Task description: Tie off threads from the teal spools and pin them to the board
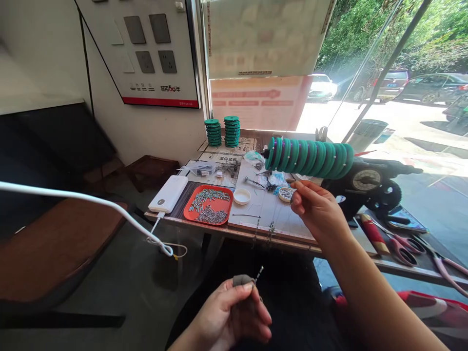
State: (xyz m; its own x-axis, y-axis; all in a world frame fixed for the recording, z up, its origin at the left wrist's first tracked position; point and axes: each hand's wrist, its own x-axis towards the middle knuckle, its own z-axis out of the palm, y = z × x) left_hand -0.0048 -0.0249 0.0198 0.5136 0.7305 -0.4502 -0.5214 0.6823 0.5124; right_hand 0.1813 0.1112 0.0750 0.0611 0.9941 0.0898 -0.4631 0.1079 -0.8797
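Note:
My left hand [236,309] is low in front, over my dark-clothed lap, with a grey wrap [243,280] around one finger. Its thumb and finger pinch a short strand of small beads [259,274], whose tip sticks up; the rest of the strand is hidden. Raised above the work board, my right hand [314,202] has thumb and forefinger pinched together beside a round dish of small beads [286,194]. What those fingers hold, if anything, is too small to make out. Just above it is a row of green spools [310,157] on a dark winding device [369,180].
An orange tray [187,208] carries silvery beads and small tubes. Near it are a white dish [242,196], a white power bank [168,193] with a cable, and two stacks of green spools [231,131]. Scissors [404,248] lie at right; a white cable [91,199] crosses the left foreground.

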